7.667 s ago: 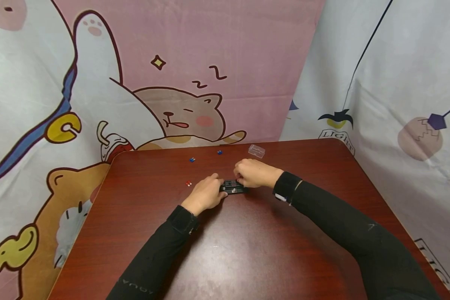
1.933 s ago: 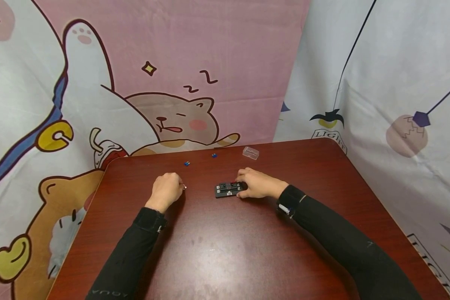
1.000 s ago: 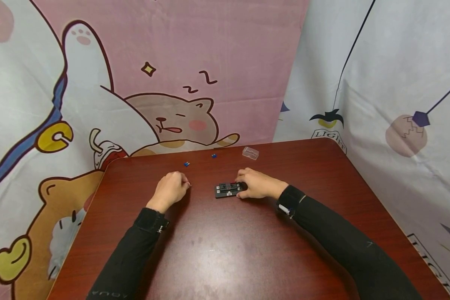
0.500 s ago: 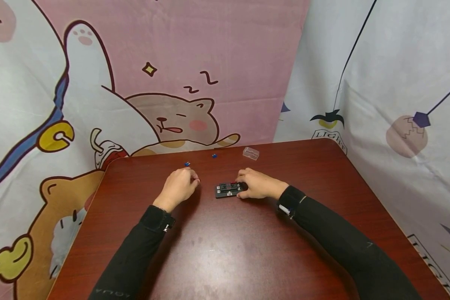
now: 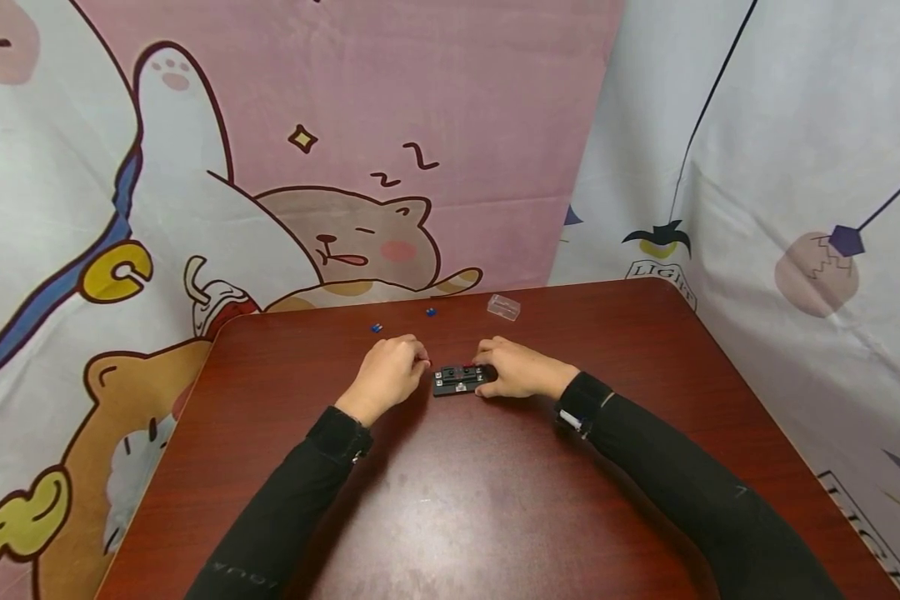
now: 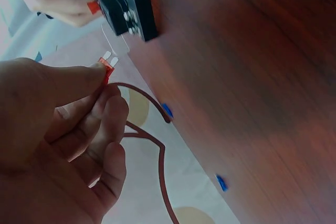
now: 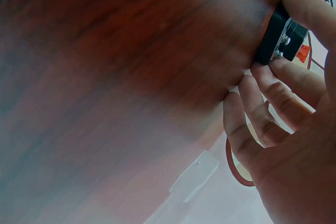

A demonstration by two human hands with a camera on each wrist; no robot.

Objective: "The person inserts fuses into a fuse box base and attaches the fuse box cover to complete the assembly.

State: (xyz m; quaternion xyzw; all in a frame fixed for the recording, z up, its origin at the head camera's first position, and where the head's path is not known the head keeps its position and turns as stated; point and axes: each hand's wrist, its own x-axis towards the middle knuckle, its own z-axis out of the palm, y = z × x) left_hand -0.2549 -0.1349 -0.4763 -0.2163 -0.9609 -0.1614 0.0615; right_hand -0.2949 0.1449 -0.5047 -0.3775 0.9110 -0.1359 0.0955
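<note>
The left hand (image 5: 387, 379) has moved right, pinching a red fuse (image 6: 106, 66) just beside the black fuse block (image 5: 459, 380), which the right hand (image 5: 516, 369) grips.

L hand (image 6: 58, 145) pinches red fuse (image 6: 106, 66) near black fuse block (image 6: 126, 6)

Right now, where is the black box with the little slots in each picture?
Head view: black fuse box at table centre, between both hands.
Left wrist view: top left, beyond the pinched red fuse.
Right wrist view: top right, held by the right hand.
Shared landmark: the clear plastic cover.
</note>
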